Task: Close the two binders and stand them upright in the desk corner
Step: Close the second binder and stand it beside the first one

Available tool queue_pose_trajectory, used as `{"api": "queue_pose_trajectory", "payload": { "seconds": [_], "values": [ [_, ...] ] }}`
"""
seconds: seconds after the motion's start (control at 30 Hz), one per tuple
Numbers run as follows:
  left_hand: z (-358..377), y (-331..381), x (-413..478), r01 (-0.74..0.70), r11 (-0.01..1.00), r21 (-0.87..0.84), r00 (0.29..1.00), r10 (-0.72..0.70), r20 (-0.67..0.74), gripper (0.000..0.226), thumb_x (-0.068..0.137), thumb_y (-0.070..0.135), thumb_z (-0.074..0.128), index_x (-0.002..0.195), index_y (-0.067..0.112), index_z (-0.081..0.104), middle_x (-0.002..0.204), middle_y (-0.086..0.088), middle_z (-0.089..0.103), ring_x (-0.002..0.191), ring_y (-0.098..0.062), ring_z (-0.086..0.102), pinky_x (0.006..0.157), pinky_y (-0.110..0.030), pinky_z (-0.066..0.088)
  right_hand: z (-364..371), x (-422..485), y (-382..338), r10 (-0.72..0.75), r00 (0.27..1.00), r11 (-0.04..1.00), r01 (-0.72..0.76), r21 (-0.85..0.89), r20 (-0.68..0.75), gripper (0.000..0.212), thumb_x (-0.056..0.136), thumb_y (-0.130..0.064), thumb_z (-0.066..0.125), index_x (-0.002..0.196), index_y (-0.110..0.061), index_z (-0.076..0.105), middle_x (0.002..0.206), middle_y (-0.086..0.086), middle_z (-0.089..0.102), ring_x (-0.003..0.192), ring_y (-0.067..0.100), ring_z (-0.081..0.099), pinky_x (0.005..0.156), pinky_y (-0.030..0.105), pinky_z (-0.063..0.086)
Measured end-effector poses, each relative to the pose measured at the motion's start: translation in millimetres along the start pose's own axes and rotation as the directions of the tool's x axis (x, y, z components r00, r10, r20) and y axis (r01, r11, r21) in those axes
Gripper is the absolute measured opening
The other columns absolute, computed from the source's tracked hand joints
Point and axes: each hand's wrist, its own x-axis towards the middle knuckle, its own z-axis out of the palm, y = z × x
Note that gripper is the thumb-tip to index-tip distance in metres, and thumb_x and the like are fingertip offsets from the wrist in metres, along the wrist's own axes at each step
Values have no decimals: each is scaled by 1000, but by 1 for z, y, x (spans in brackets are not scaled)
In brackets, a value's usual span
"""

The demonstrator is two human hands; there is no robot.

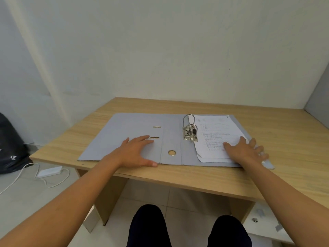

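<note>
One grey-blue lever-arch binder [124, 129] lies flat and wide open on the wooden desk [267, 129]. Its metal ring mechanism [190, 129] stands closed, with a stack of printed paper [213, 138] threaded on the right side. My left hand [137, 152] rests palm down on the left cover, fingers spread, thumb at the front edge. My right hand [247, 150] lies flat on the lower right of the paper and cover. I see only this one binder.
White walls meet the desk at the back; a grey panel [318, 97] stands at the far right corner. On the floor to the left are a dark bag [10, 145] and a white power adapter [49, 172] with cable. My legs are under the desk's front edge.
</note>
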Motion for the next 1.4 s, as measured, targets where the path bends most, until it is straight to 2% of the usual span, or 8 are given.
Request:
{"api": "queue_pose_trajectory", "payload": {
  "seconds": [0.17,0.3,0.43,0.5,0.6,0.7,1.07,1.4],
  "values": [
    [5,4,-13,75,957,281,905,53,-421,88,67,90,40,124,25,54,125,4,52,107,-16,56,83,-33,51,4,-5,-12,-19,1000,998,20,-53,21,83,86,-76,29,155,-32,23,167,11,7,147,53,-2,115,67,-2],
    [8,15,-13,404,902,-150,787,-426,-445,82,77,70,61,123,5,43,121,-11,50,94,-28,61,69,-38,53,11,-9,-21,-24,1000,996,24,-83,-5,80,87,-76,24,155,-34,24,165,11,15,146,55,0,115,66,-1],
    [-18,30,6,315,195,-929,520,-854,-3,82,80,31,76,139,0,29,141,-19,37,112,-35,54,83,-38,50,16,-8,-22,-24,998,994,18,-106,-53,81,86,-77,20,154,-34,25,163,12,19,145,56,3,114,66,1],
    [-30,43,16,47,-213,-976,487,-848,209,66,80,21,73,134,2,40,121,-11,50,95,-30,57,84,-42,54,17,-8,-22,-28,998,994,22,-108,-55,81,86,-77,20,154,-33,26,163,13,20,145,56,4,114,66,1],
    [-27,49,20,-116,-397,-910,405,-856,322,32,82,17,69,108,8,54,83,0,52,67,-16,51,58,-31,51,18,-9,-20,-36,998,995,30,-100,-58,82,86,-77,20,154,-33,26,163,12,20,145,55,4,115,66,1],
    [-24,44,20,-172,-436,-883,430,-840,331,10,84,16,67,85,10,58,82,2,59,70,-12,57,50,-23,43,18,-8,-20,-49,995,995,41,-96,-82,81,86,-77,20,153,-33,27,163,12,21,145,55,5,115,66,2],
    [-18,49,41,-100,-426,-899,802,-569,180,37,96,12,56,133,8,54,125,-13,65,114,-29,63,85,-45,56,16,-11,-11,-111,986,994,107,-39,-124,81,83,-79,24,151,-35,35,162,3,28,145,51,13,115,59,9],
    [0,73,56,-66,141,-988,760,-634,-141,22,101,31,47,112,20,61,99,1,71,89,-18,70,57,-31,60,6,-8,-4,-120,988,992,124,39,-101,68,82,-71,40,143,-41,46,159,-6,35,142,42,24,113,56,14]
  ]
}}
